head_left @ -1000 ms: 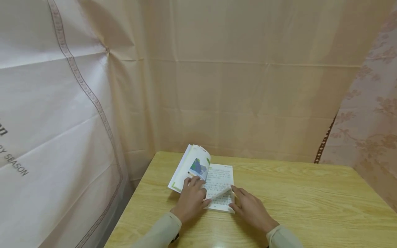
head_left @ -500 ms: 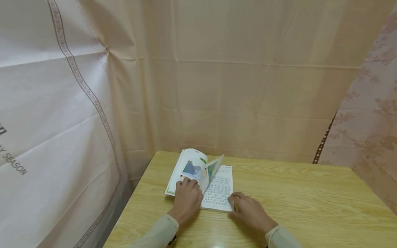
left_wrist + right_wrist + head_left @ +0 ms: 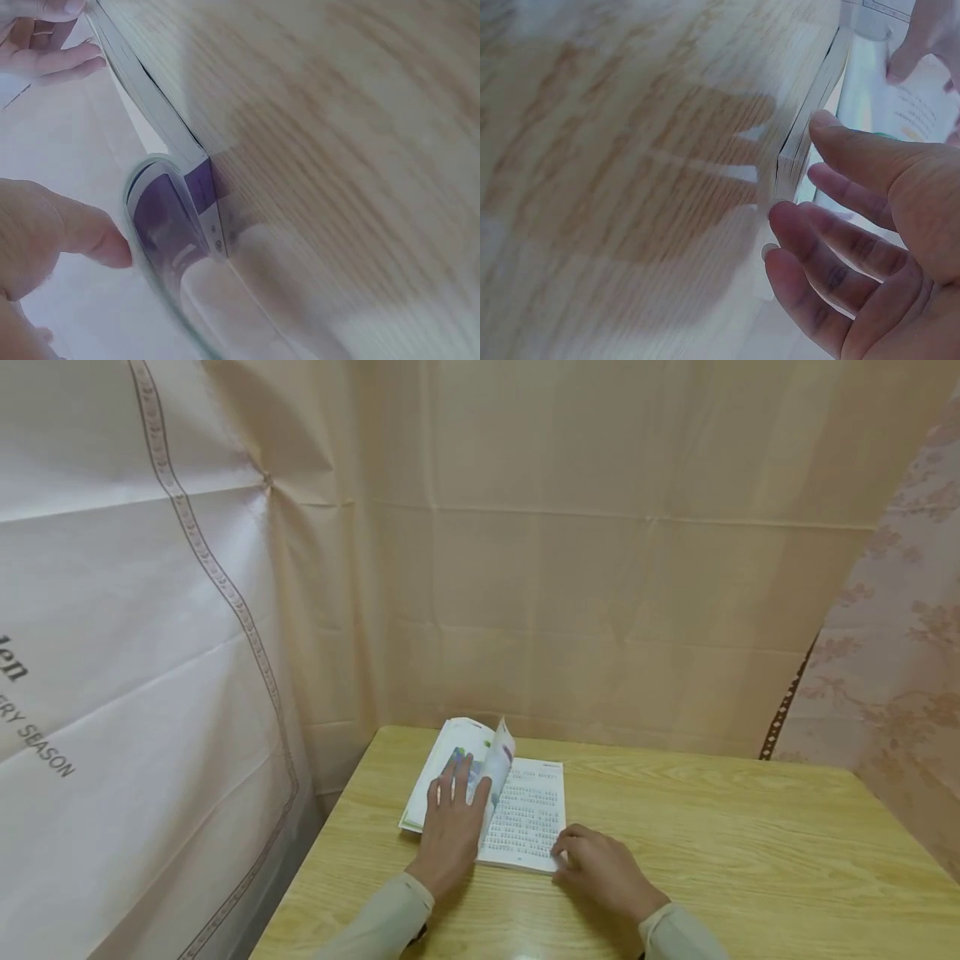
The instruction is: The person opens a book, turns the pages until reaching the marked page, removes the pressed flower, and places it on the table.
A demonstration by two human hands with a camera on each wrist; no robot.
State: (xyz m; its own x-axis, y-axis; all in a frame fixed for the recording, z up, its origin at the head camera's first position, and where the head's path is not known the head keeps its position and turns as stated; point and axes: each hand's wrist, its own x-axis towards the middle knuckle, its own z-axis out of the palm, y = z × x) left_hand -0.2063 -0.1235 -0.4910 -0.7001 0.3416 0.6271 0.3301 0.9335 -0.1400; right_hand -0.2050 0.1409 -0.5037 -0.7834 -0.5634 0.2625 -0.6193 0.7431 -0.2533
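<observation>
An open book (image 3: 528, 814) lies on the table, with printed text on its right page and a coloured picture on its left side. My left hand (image 3: 450, 831) rests with straight, spread fingers on the left pages, beside a leaf (image 3: 498, 768) that curls up near the spine. At the lower right corner, my right hand (image 3: 603, 868) has bent fingers and its thumb around the page edges. The right wrist view shows the thumb (image 3: 855, 142) at the lower edge of the book (image 3: 821, 90). The left wrist view shows the purple cover (image 3: 169, 217) bending near the spine.
The wooden table (image 3: 712, 827) extends to the right of the book. A beige cloth (image 3: 585, 610) hangs behind it, a pale cloth with lettering (image 3: 150, 635) hangs at the left and a flowered one (image 3: 892, 652) at the right.
Turned leaves have swung from the right page over to the left. My left hand has straightened its fingers onto them, while the right hand has come down to the lower right corner.
</observation>
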